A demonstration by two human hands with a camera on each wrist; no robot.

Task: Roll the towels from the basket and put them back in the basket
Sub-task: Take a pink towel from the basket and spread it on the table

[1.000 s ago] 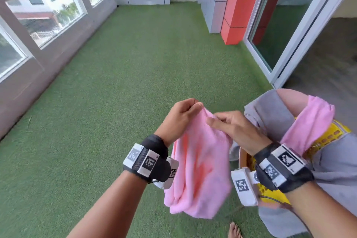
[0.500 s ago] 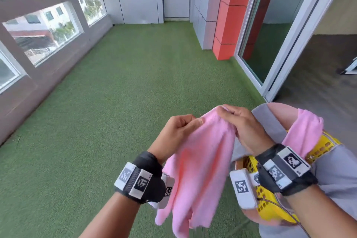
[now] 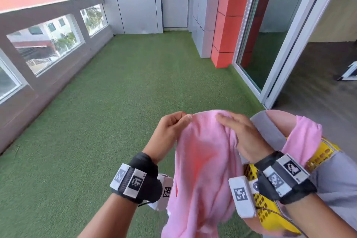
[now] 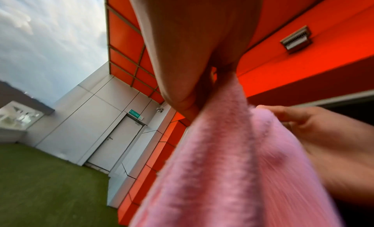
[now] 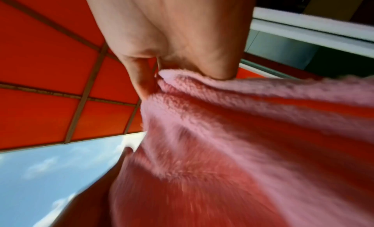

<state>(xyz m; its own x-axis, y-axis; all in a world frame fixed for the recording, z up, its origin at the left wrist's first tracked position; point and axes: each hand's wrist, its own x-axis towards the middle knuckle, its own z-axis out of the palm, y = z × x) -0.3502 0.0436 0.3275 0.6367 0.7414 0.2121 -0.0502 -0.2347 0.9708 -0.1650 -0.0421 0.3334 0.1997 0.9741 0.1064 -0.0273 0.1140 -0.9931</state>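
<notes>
Green artificial-turf balcony floor [image 3: 108, 121], pink towel [image 3: 204, 160] hanging in mid-air — left hand [image 3: 170, 131] grip pinching its top edge, right hand [image 3: 237, 131] grip pinching beside it, yellow basket [image 3: 268, 210] at right — towels draped over it.

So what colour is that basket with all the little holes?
Yellow. The basket shows best in the head view, beside the right wrist.

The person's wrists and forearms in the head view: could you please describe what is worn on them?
Both forearms are bare, with no sleeves. The left wrist carries a black fabric wrist strap with white rectangular blocks bearing black square code markers, and a white camera box beneath. The right wrist has a matching black strap with white marker blocks and a white marked camera box; a thin dark cable trails from it.
</notes>
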